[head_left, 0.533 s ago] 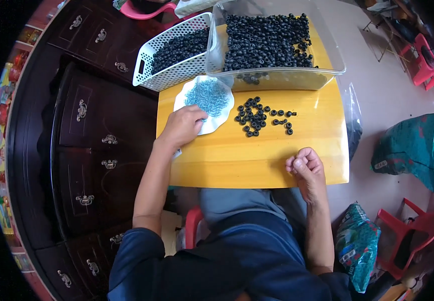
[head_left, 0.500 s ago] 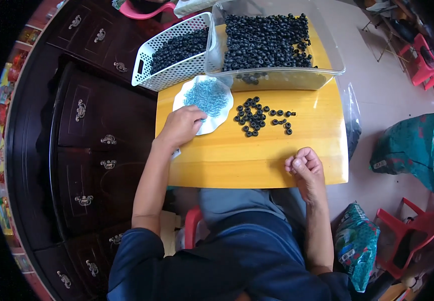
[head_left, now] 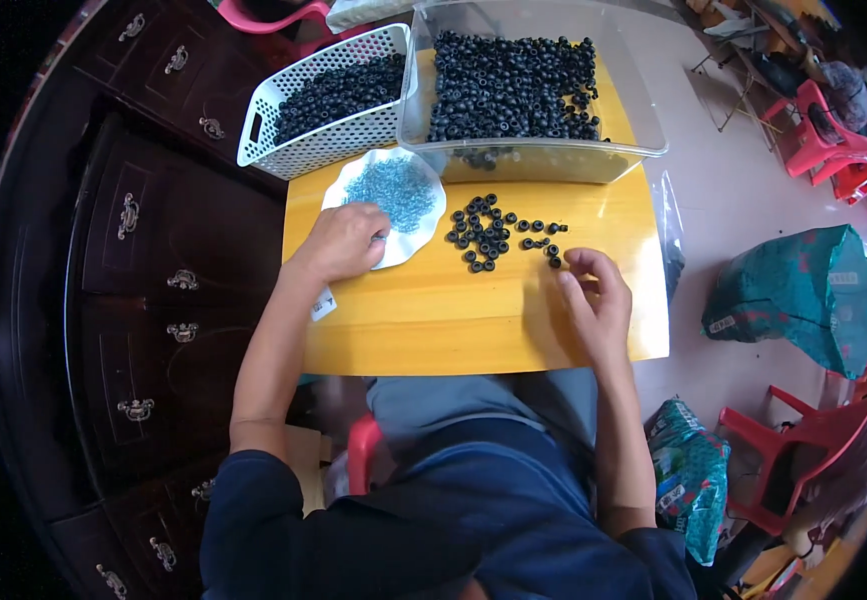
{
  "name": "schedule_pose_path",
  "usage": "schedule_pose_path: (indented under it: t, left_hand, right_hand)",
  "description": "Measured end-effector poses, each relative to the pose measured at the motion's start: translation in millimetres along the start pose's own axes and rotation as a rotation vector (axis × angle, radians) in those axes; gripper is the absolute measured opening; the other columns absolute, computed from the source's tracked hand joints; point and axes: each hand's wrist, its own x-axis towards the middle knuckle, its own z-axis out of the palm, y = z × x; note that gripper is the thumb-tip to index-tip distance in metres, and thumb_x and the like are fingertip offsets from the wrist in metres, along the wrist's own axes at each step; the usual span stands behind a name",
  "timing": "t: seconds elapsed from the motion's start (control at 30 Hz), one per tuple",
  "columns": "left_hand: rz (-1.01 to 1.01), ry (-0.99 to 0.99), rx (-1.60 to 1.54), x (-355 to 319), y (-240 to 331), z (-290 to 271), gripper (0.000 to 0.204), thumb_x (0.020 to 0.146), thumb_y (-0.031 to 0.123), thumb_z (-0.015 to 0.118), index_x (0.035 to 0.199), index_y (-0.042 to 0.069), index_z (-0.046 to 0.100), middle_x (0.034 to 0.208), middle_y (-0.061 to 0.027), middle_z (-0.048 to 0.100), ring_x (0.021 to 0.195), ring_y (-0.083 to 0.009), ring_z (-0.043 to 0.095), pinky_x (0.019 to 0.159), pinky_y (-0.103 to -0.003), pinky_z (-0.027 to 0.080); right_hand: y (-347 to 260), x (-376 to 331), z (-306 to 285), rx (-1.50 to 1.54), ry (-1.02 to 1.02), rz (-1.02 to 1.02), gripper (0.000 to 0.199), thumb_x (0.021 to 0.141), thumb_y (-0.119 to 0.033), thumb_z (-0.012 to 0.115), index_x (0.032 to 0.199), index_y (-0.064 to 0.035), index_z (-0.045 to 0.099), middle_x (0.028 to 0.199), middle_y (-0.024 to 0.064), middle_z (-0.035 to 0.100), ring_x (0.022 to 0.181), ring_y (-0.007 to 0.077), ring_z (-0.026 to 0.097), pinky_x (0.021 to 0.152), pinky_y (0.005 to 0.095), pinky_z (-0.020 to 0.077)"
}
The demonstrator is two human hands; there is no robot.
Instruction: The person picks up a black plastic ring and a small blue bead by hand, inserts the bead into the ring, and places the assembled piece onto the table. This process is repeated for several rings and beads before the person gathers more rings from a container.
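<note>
My left hand (head_left: pixel 346 243) rests on the lower edge of a white wavy-rimmed plate (head_left: pixel 421 238). Its fingers are pinched together; whatever they may hold is hidden. A heap of tiny translucent bluish pieces (head_left: pixel 393 188) covers the plate's middle. Right of the plate lies a loose cluster of small black ring-shaped parts (head_left: pixel 480 228), with several more spread out at its right. My right hand (head_left: pixel 598 305) reaches to the nearest of these, a black ring (head_left: pixel 554 262). Thumb and forefinger are apart there, with nothing seen between them.
Behind the plate stands a white perforated basket (head_left: pixel 288 157) of black parts. Beside it is a large clear bin (head_left: pixel 638 140) holding many more. The yellow tabletop (head_left: pixel 433 330) ends close to my lap. Dark drawers (head_left: pixel 133 290) line the left; green bags (head_left: pixel 773 300) stand right.
My right hand has moved forward to the loose black rings, and its thumb and forefinger have parted. My left hand stays at the plate, still pinched. The whole view has shifted slightly.
</note>
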Motion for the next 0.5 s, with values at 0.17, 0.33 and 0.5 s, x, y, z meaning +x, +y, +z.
schedule_pose_path:
  t: [0.17,0.33,0.5]
  left_hand:
    - [-0.035,0.129,-0.129,-2,5,-4,0.010,0.075,0.012,0.064,0.084,0.006,0.062,0.083,-0.0093,0.065,0.081,-0.0308,0.065,0.070,-0.043,0.051]
    - [-0.056,0.312,-0.441,-10,22,-9,0.011,0.075,0.003,0.066,0.084,0.003,0.060,0.074,-0.0085,0.063,0.064,-0.0210,0.064,0.062,-0.033,0.051]
    - [-0.030,0.350,-0.588,-9,54,4,0.010,0.076,-0.002,0.065,0.084,0.001,0.059,0.072,-0.0068,0.061,0.061,-0.0140,0.061,0.058,-0.028,0.049]
  right_hand:
    - [4,17,4,-0.419,0.033,-0.281,0.023,0.085,-0.003,0.069,0.107,-0.0007,0.065,0.100,0.0131,0.067,0.093,0.0280,0.065,0.083,0.0347,0.0519]
    - [8,18,11,-0.545,0.044,-0.410,0.021,0.080,-0.001,0.070,0.101,-0.0034,0.068,0.098,0.0141,0.068,0.093,0.0346,0.064,0.082,0.0394,0.0519]
    - [-4,7,21,-0.563,-0.022,-0.471,0.017,0.080,0.000,0.070,0.097,-0.0051,0.069,0.095,0.0120,0.069,0.090,0.0323,0.064,0.080,0.0390,0.0518]
